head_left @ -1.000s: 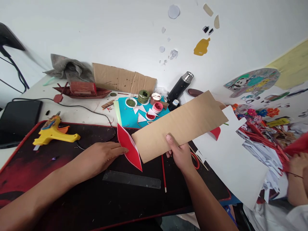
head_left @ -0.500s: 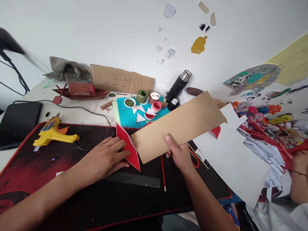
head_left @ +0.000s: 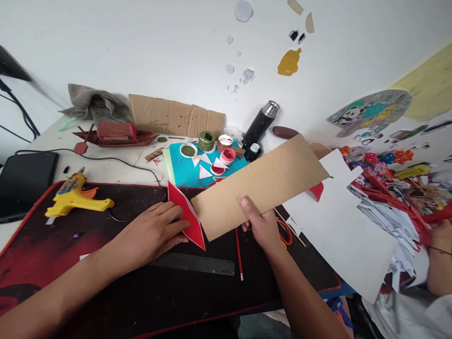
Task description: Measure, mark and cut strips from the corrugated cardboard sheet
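My right hand (head_left: 262, 226) grips the near edge of a long brown cardboard sheet (head_left: 261, 186), thumb on top, holding it tilted above the black and red mat (head_left: 106, 282). My left hand (head_left: 151, 233) lies on the mat with its fingers closed on the edge of a red leaf-shaped paper piece (head_left: 187, 217), which stands on its edge just left of the cardboard. A red pencil (head_left: 238, 254) and a dark ruler (head_left: 194, 263) lie on the mat in front of my hands. Red-handled scissors (head_left: 286, 233) peek out beside my right hand.
A yellow glue gun (head_left: 76, 197) lies at the mat's left. Paint pots (head_left: 206, 141) on teal paper, a black flask (head_left: 261, 125) and a brown model boat (head_left: 113, 134) stand behind. White paper (head_left: 339, 226) overhangs at right, where another person's hand (head_left: 439, 254) works among red strips.
My left hand has slid right and closed onto the red paper piece. The cardboard in my right hand has barely moved. The view has shifted slightly.
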